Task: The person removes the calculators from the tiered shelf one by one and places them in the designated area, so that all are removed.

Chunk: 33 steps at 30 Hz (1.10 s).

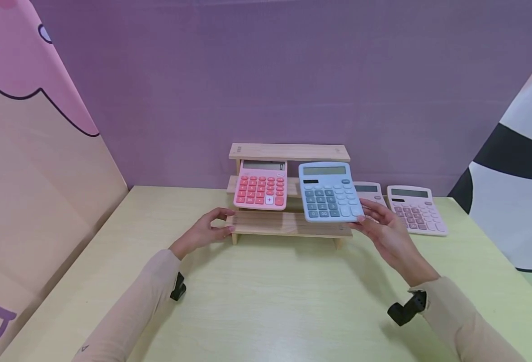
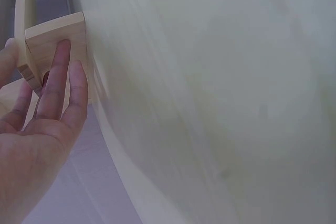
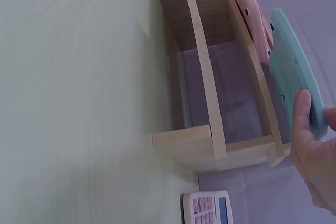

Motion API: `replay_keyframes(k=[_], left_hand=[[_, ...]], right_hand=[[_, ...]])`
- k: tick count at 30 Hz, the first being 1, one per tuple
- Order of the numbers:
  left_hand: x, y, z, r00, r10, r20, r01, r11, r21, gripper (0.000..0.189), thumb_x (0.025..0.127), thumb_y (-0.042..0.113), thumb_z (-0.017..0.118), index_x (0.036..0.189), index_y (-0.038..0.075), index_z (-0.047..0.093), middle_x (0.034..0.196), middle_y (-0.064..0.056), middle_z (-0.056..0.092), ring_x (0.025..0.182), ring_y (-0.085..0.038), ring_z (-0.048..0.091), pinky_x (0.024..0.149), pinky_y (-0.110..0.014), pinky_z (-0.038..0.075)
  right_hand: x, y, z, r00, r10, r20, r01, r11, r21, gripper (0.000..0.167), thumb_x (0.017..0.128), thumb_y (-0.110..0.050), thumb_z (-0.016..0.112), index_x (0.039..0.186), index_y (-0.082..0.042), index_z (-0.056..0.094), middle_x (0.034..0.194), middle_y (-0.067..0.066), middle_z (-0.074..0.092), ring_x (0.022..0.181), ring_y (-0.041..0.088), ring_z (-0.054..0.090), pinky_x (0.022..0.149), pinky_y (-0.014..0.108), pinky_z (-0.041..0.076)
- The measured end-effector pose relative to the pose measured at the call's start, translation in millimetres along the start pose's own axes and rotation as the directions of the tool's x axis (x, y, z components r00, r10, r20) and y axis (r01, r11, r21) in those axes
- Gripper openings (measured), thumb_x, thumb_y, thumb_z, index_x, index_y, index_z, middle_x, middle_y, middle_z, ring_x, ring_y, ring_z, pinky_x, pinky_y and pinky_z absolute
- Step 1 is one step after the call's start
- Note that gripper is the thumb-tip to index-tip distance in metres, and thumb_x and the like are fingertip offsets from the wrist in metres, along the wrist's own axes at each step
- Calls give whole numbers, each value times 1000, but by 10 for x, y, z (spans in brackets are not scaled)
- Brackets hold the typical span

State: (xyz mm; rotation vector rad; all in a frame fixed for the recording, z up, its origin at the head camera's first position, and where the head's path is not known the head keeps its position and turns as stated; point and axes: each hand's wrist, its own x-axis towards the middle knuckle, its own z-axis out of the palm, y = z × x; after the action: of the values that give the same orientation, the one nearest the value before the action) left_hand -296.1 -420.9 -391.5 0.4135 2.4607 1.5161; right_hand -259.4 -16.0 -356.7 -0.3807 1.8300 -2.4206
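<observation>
My right hand [image 1: 390,241] holds a light blue calculator [image 1: 329,193] by its lower right corner, in front of the stepped wooden shelf [image 1: 288,151]. In the right wrist view, the calculator's back [image 3: 289,66] faces the camera, with the thumb and fingers on opposite faces. A pink calculator [image 1: 261,187] with red keys leans on the shelf's middle step, on the left. At the left end of the lowest step [image 1: 288,223], my left hand [image 1: 202,232] grips the board's end between thumb and fingers; in the left wrist view, fingertips touch the leg [image 2: 73,32] below it.
Right of the shelf, two pale pink calculators [image 1: 417,208] lie on the light wooden table [image 1: 266,301], one partly hidden behind my right hand. A purple backdrop [image 1: 266,75] stands close behind the shelf, with printed panels at both sides.
</observation>
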Motion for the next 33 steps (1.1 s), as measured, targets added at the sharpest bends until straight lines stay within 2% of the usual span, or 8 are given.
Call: replay_keyframes(k=[4, 10, 20, 28, 33], left_hand=[[42, -76, -3, 1000, 5, 3, -5, 1000, -7, 51, 88, 15, 61, 134, 7, 39, 125, -17, 40, 95, -27, 59, 86, -40, 53], [134, -223, -7, 1000, 13, -13, -13, 1000, 3, 51, 86, 22, 63, 132, 13, 42, 126, -14, 39, 94, -23, 58, 84, -35, 54], [119, -214, -14, 1000, 26, -15, -26, 1000, 8, 50, 86, 23, 64, 130, 14, 43, 124, -14, 40, 93, -22, 59, 82, -32, 55], [123, -231, -11, 999, 31, -9, -31, 1000, 2, 50, 85, 23, 64, 130, 14, 43, 124, -13, 40, 93, -22, 59, 82, -31, 55], [122, -237, -8, 999, 39, -8, -39, 999, 1, 50, 86, 23, 64, 130, 14, 43, 124, -14, 40, 94, -23, 59, 82, -32, 55]], right_hand=[[-32, -21, -43, 1000, 10, 0, -10, 1000, -6, 61, 89, -1, 54, 141, 3, 21, 117, 3, 49, 97, 8, 62, 86, 24, 51], [-82, -39, -123, 1000, 8, 19, -8, 1000, 3, 61, 90, 2, 52, 141, 4, 19, 118, 4, 47, 98, 9, 62, 86, 24, 52], [-184, -73, -265, 1000, 2, 29, -3, 1000, 13, 63, 90, 1, 52, 142, 3, 16, 119, 2, 48, 98, 10, 62, 85, 24, 53], [-254, -78, -372, 999, -17, 49, 15, 999, 48, 48, 91, 4, 48, 135, -1, 30, 117, 2, 51, 97, 12, 63, 84, 25, 53], [-300, -69, -445, 997, -39, 64, 35, 997, 73, 43, 91, 6, 45, 131, -3, 33, 116, 3, 53, 97, 13, 63, 84, 27, 53]])
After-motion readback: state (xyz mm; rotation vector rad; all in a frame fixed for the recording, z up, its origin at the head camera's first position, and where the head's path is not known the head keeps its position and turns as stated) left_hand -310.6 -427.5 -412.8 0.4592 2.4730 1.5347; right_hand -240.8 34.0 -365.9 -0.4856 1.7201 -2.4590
